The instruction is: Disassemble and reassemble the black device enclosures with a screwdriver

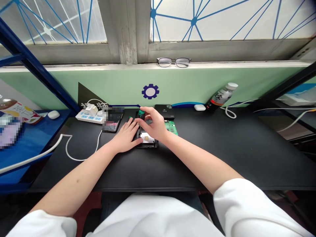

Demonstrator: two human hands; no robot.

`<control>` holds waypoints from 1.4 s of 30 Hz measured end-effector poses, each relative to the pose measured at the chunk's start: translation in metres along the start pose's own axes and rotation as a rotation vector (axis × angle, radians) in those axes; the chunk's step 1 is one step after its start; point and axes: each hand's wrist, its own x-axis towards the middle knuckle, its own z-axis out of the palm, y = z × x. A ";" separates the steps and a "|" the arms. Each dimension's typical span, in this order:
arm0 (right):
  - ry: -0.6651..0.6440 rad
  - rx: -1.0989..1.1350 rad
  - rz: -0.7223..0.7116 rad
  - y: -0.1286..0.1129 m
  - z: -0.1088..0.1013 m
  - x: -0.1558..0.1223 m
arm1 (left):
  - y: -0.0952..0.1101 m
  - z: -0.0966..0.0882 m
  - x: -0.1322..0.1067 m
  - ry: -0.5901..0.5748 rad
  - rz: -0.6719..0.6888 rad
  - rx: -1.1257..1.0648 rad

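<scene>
My right hand [154, 123] pinches the green-and-black handle of a screwdriver [141, 114], held upright over an opened black casing [154, 145]; its tip is hidden. Fingers outstretched, my left hand [126, 136] lies flat along the casing's left side, its thumb at the lower edge. Inside the casing shows a white part [147, 138] with a small tan square on it. A green circuit board [172, 127] sits just right of my right hand, partly covered by it. A small green item [130, 117] shows beyond my left fingertips, too small to name.
Behind the casing is a flat black box [165, 111]. To the left are a phone [114, 120], a white power strip [89, 116] and a trailing white cable [75, 159]. A bottle [221, 97] and a white case [199, 107] stand at the back right; glasses [174, 62] rest on the sill.
</scene>
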 end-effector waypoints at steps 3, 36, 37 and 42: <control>0.005 -0.004 0.020 0.000 -0.002 0.001 | 0.000 0.000 0.001 -0.002 -0.005 0.003; 0.014 0.002 -0.004 0.001 -0.002 -0.002 | -0.006 -0.004 -0.001 -0.014 0.083 -0.055; 0.009 0.001 0.001 0.002 -0.003 -0.002 | -0.006 -0.004 -0.001 -0.015 0.081 -0.053; 0.046 -0.002 -0.051 0.002 -0.003 -0.001 | -0.006 -0.004 -0.001 -0.019 0.075 -0.045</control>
